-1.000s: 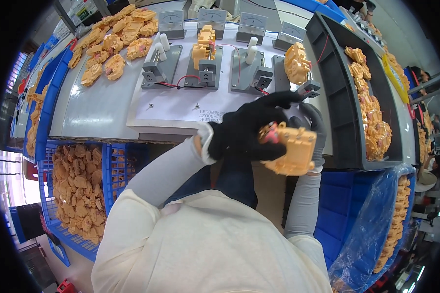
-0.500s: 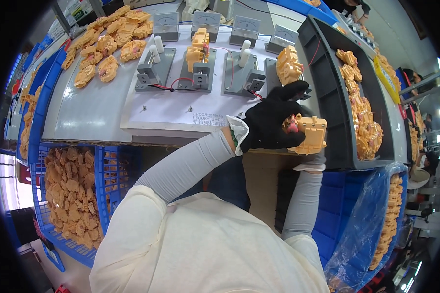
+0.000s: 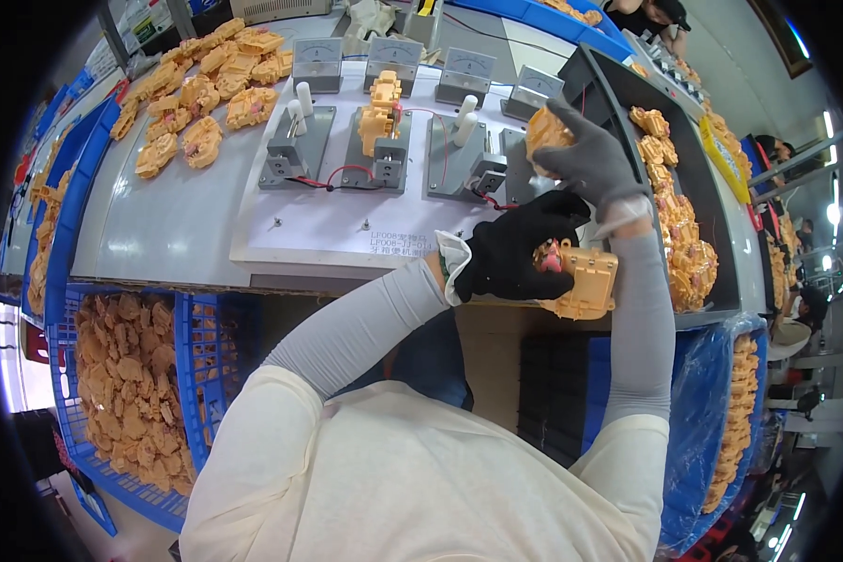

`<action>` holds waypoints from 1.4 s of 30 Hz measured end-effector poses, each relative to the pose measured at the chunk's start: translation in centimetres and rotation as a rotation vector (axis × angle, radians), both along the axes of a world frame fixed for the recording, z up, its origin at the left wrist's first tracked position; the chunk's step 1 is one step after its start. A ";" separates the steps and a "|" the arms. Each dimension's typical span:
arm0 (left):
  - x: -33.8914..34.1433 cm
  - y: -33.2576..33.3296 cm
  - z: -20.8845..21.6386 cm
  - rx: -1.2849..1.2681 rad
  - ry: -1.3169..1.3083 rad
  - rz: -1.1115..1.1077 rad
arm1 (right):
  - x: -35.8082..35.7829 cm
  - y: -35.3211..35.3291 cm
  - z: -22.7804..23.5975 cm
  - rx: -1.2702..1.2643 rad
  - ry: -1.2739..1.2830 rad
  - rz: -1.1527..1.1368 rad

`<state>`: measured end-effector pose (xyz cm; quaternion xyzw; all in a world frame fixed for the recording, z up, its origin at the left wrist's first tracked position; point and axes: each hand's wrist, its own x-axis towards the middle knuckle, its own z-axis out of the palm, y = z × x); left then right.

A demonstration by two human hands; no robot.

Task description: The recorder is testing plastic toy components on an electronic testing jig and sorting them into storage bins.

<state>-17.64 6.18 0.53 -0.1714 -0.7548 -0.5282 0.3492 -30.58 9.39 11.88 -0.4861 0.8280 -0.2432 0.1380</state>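
Note:
My left hand point(image 3: 515, 248), in a black glove, is closed on a light-orange plastic gearbox point(image 3: 583, 283) with a pink part showing at its side, just off the table's front edge. My right hand point(image 3: 598, 167), in a grey glove, reaches past it and grips a second orange gearbox point(image 3: 545, 139) at the rightmost grey test fixture point(image 3: 517, 155). Its fingers hide part of that gearbox and fixture. Another gearbox point(image 3: 380, 117) sits upright on a fixture further left. Two other fixtures point(image 3: 464, 155) carry only white posts and small metal clamps.
Several analog meters point(image 3: 393, 64) stand behind the fixtures. Loose gearboxes point(image 3: 201, 98) lie piled at the table's far left. A dark grey crate point(image 3: 604, 84) with gearboxes stands at right. Below are a blue basket of orange parts point(image 3: 131, 384) and a plastic-lined blue bin point(image 3: 698, 412).
My right hand has come up from behind the left hand and taken hold of the gearbox on the rightmost fixture. The left hand keeps its gearbox, slightly lower and tilted.

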 end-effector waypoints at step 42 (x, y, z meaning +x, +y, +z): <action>-7.5 -7.3 8.6 -0.684 -0.197 0.812 | 3.9 6.1 -10.0 -1.034 0.177 -0.177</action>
